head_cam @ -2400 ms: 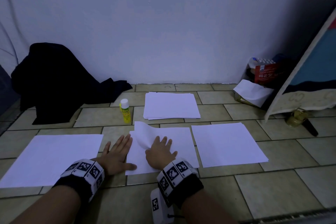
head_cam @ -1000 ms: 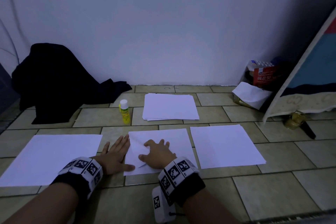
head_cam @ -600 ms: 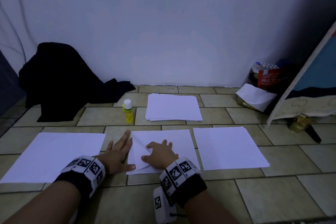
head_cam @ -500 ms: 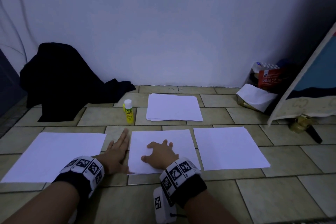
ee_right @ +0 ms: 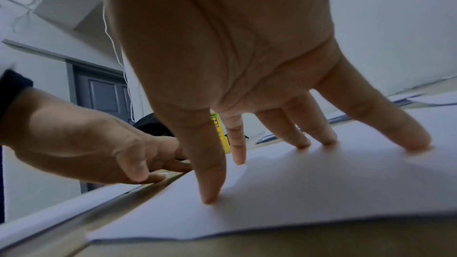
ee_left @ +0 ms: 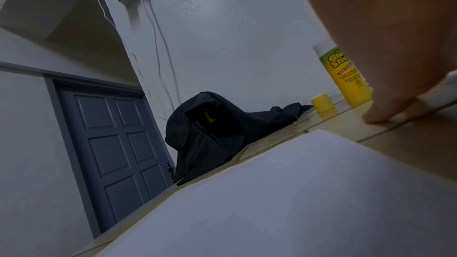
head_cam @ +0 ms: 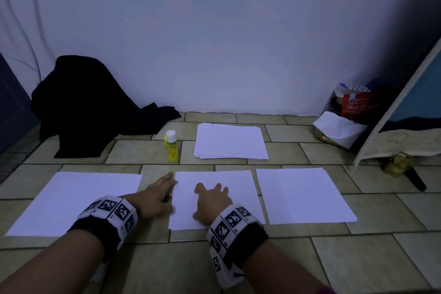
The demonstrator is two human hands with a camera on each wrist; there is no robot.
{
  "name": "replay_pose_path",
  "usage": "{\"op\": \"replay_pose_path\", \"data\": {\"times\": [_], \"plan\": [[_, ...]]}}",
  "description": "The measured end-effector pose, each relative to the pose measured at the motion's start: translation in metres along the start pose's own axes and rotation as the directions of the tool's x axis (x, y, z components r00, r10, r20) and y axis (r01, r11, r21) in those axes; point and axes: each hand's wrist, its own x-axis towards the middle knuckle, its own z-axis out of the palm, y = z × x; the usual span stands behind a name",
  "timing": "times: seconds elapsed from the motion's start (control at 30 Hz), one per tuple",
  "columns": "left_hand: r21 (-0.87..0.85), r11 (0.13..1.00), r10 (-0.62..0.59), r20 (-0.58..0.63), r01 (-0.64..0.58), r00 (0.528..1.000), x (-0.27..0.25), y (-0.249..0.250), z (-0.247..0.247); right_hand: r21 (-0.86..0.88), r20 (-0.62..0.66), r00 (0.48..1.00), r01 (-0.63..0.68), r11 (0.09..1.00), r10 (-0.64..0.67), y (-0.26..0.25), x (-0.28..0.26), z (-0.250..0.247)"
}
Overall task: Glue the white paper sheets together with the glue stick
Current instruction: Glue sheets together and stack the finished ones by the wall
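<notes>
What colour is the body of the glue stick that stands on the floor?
The glue stick has a bright yellow body with a green label band; it shows best in the left wrist view.

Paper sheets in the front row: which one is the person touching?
The middle sheet: the right hand presses on it with spread fingers. The left sheet and right sheet lie untouched.

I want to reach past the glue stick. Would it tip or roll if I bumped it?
The glue stick stands upright, tall on a narrow base, so a nudge would probably topple it. Being round, it would then likely roll on the smooth tiled floor.
</notes>
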Motion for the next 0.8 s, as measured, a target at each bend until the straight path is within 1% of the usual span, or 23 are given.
{"op": "replay_pose_path", "data": {"times": [0.1, 0.2, 0.4, 0.6, 0.7, 0.8], "plan": [[0.036, 0.999, 0.009, -0.034, -0.008, 0.999, -0.001, 0.0, 0.003, -0.085, 0.028, 0.998, 0.063, 0.994, -0.061, -0.001, -0.011, -0.009], [0.013, 1.0, 0.012, -0.034, -0.012, 0.999, -0.003, -0.001, 0.002, -0.128, 0.035, 0.998, 0.063, 0.99, -0.059, -0.003, -0.011, -0.01], [-0.018, 1.0, -0.006, -0.018, 0.005, 1.0, -0.003, -0.002, 0.001, -0.122, 0.011, 0.998, 0.057, 0.991, -0.056, -0.007, -0.005, -0.009], [-0.083, 0.996, -0.022, -0.045, 0.018, 0.999, -0.002, -0.005, 0.003, -0.028, -0.021, 0.999, 0.047, 0.999, -0.048, -0.003, -0.005, -0.01], [-0.064, 0.998, -0.012, -0.036, 0.01, 0.999, -0.002, -0.007, 0.004, -0.017, -0.025, 0.999, 0.042, 0.999, -0.043, -0.002, -0.003, -0.008], [-0.037, 0.999, 0.011, -0.032, -0.012, 0.999, -0.002, -0.008, 0.004, -0.018, 0.01, 1.0, 0.016, 1.0, -0.016, -0.004, 0.001, -0.005]]}}
